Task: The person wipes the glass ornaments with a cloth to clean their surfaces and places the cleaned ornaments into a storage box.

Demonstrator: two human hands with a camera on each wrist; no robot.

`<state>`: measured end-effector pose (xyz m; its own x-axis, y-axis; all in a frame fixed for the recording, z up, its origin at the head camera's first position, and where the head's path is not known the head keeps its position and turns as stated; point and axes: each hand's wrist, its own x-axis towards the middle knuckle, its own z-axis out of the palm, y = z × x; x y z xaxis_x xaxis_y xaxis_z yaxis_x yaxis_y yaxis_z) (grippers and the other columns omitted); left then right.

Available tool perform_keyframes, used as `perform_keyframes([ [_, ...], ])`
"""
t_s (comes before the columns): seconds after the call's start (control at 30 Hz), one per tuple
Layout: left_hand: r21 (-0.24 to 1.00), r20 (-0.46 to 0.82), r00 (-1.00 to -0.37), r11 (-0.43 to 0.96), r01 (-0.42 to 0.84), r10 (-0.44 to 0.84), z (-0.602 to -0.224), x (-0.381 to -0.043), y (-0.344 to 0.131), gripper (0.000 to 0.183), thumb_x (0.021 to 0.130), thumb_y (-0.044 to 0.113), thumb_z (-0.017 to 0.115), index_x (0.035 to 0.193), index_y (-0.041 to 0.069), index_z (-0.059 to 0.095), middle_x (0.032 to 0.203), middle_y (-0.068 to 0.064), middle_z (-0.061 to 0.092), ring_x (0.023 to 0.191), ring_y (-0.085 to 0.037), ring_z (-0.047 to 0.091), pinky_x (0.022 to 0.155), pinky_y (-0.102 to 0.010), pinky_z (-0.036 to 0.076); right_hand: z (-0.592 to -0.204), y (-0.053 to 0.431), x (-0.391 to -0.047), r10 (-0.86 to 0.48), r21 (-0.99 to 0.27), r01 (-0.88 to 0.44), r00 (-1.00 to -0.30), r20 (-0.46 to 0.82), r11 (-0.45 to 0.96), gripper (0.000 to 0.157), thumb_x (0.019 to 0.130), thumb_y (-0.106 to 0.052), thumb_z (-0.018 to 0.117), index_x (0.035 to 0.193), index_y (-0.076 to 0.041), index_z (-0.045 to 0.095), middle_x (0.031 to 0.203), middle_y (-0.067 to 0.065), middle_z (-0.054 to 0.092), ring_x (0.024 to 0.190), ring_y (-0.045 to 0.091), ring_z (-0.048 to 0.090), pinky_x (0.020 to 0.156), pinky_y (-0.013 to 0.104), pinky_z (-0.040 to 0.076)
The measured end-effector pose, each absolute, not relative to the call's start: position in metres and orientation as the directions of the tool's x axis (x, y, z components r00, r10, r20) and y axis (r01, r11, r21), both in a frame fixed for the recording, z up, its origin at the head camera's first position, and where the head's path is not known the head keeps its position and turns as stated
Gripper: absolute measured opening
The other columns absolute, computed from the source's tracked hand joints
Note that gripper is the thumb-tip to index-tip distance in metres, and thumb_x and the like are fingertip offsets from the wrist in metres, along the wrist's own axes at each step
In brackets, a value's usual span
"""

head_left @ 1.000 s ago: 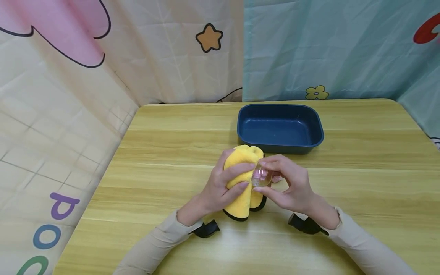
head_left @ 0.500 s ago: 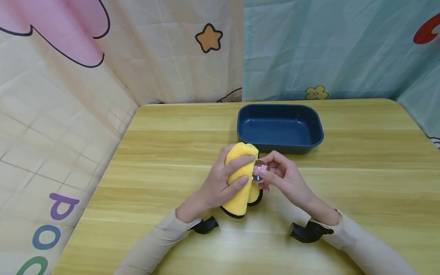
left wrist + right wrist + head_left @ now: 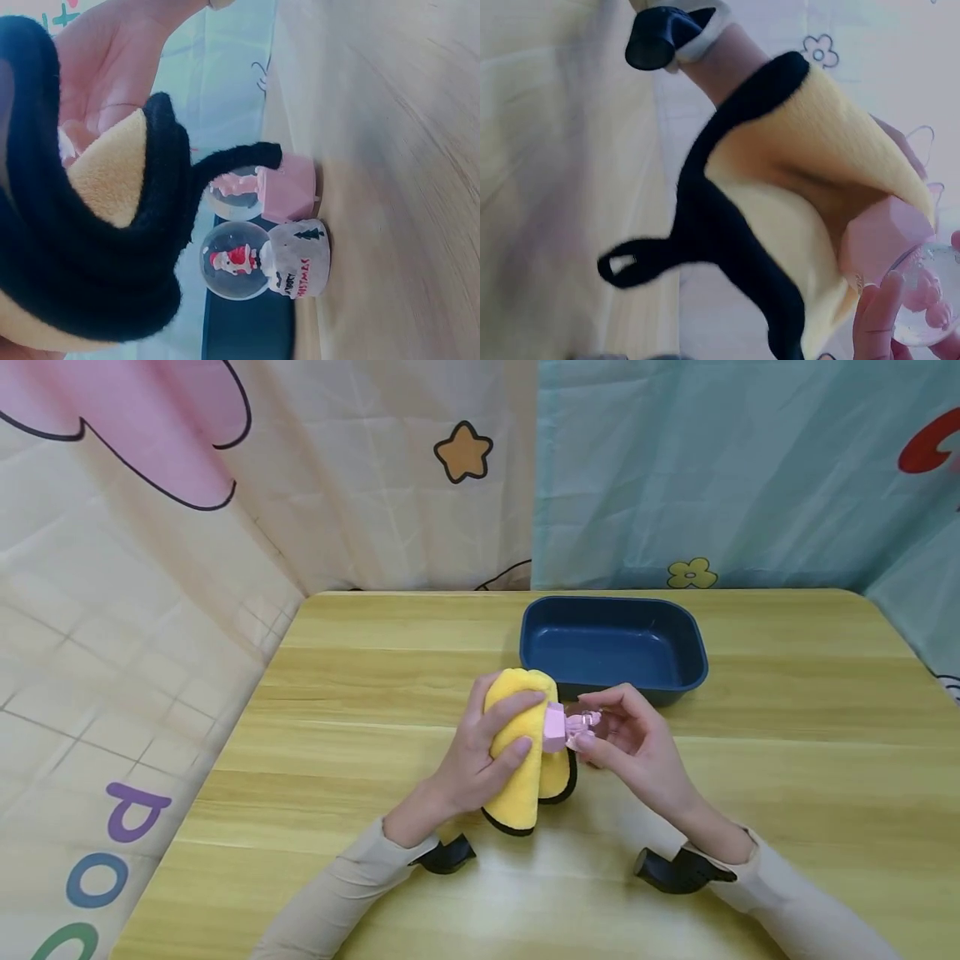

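— Two hands share this work; what does each one do?

— The left hand (image 3: pixel 474 756) curls round a folded yellow cloth (image 3: pixel 525 781), its black-edged end hanging below. Bunched like that, I'd guess, it makes a soft pad.

— And the other?

— The right hand (image 3: pixel 641 752) pinches a pink snow globe (image 3: pixel 572 727) by its clear dome. That grip likely leaves the base free to meet the cloth; the right wrist view shows it against the fold.

— So the globe is off the table?

— Yes, tipped on its side between the hands, above the wooden table (image 3: pixel 337 752). Smooth, rounded glass probably needs a careful pinch.

— What lies beyond?

— In the left wrist view, a pink-based globe (image 3: pixel 289 187) and a Santa globe (image 3: pixel 281 259) stand upright, close together; I can't tell whether they touch. Standing on their flat bases, they seem unlikely to roll.

— And farther?

— The blue bin (image 3: pixel 607 652), behind those two, perhaps set back to give the hands room. Last comes the patterned curtain (image 3: pixel 735 468), presumably hung as a backdrop.
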<state>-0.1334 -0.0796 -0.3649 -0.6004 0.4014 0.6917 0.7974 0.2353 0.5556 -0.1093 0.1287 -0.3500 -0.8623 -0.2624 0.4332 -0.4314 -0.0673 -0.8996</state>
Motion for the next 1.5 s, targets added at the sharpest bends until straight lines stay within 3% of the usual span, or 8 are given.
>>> perform_keyframes([
  [0.17,0.587,0.691,-0.621,0.214,0.781,0.369,-0.367,-0.135,-0.082,0.044,0.097,0.05,0.035,0.122,0.015,0.048,0.126,-0.021,0.038,0.107,-0.027,0.046,0.08,-0.03,0.045,-0.343,0.148,-0.12,-0.213,-0.873,-0.485,-0.85,0.482,-0.041,0.035,0.079,0.019,0.058,0.112,0.015,0.05,0.104,0.002,0.065,0.078,0.009,0.057,0.065,0.013,0.049],
  [0.27,0.597,0.69,-0.626,0.202,0.776,0.363,-0.367,-0.137,-0.083,0.045,0.097,0.05,0.036,0.123,0.015,0.048,0.126,-0.021,0.038,0.105,-0.026,0.046,0.079,-0.03,0.046,-0.337,0.164,-0.136,-0.174,-0.871,-0.491,-0.859,0.482,0.012,0.034,0.078,0.019,0.059,0.111,0.012,0.053,0.102,0.0,0.065,0.075,0.008,0.058,0.064,0.012,0.05],
  [0.5,0.611,0.68,-0.63,0.187,0.77,0.374,-0.369,-0.138,-0.083,0.047,0.097,0.051,0.034,0.123,0.014,0.049,0.126,-0.02,0.038,0.107,-0.026,0.046,0.081,-0.03,0.045,-0.338,0.199,-0.173,-0.092,-0.865,-0.406,-0.913,0.397,0.294,0.03,0.084,0.001,0.065,0.112,-0.008,0.06,0.098,-0.017,0.066,0.071,0.001,0.06,0.062,0.01,0.049],
  [0.73,0.617,0.677,-0.621,0.154,0.772,0.395,-0.367,-0.138,-0.079,0.046,0.097,0.05,0.035,0.123,0.015,0.048,0.128,-0.019,0.038,0.111,-0.026,0.044,0.083,-0.03,0.045,-0.346,0.219,-0.194,-0.011,-0.816,-0.28,-0.948,0.318,0.505,0.038,0.084,-0.015,0.069,0.117,-0.001,0.057,0.091,-0.026,0.059,0.068,-0.003,0.056,0.061,0.009,0.045],
  [0.93,0.633,0.664,-0.635,0.155,0.758,0.395,-0.366,-0.135,-0.082,0.044,0.097,0.049,0.036,0.124,0.016,0.048,0.129,-0.018,0.036,0.111,-0.025,0.044,0.081,-0.03,0.046,-0.351,0.22,-0.212,-0.062,-0.705,-0.242,-0.96,0.271,0.667,0.042,0.084,-0.022,0.069,0.119,-0.003,0.059,0.095,0.002,0.06,0.065,0.004,0.047,0.056,0.015,0.041],
  [1.07,0.643,0.656,-0.65,0.165,0.747,0.383,-0.366,-0.134,-0.085,0.044,0.097,0.049,0.037,0.125,0.016,0.048,0.13,-0.018,0.036,0.11,-0.025,0.045,0.081,-0.029,0.046,-0.353,0.216,-0.229,-0.144,-0.601,-0.281,-0.953,0.266,0.748,0.038,0.082,-0.018,0.069,0.115,-0.001,0.06,0.096,0.019,0.061,0.069,0.013,0.048,0.057,0.021,0.04],
  [1.33,0.626,0.655,-0.639,0.184,0.758,0.403,-0.367,-0.133,-0.084,0.044,0.098,0.049,0.035,0.125,0.017,0.048,0.129,-0.018,0.036,0.108,-0.025,0.045,0.079,-0.029,0.046,-0.361,0.214,-0.245,-0.22,-0.364,-0.312,-0.937,0.273,0.877,0.033,0.079,-0.014,0.068,0.108,0.001,0.063,0.097,0.025,0.061,0.086,0.035,0.054,0.074,0.047,0.042],
  [1.5,0.604,0.66,-0.62,0.191,0.774,0.425,-0.367,-0.132,-0.084,0.044,0.098,0.049,0.035,0.125,0.017,0.048,0.13,-0.018,0.036,0.109,-0.025,0.045,0.078,-0.027,0.047,-0.363,0.214,-0.249,-0.241,-0.281,-0.312,-0.936,0.258,0.908,0.031,0.08,-0.011,0.066,0.107,0.004,0.062,0.097,0.027,0.062,0.086,0.037,0.054,0.075,0.051,0.044],
])
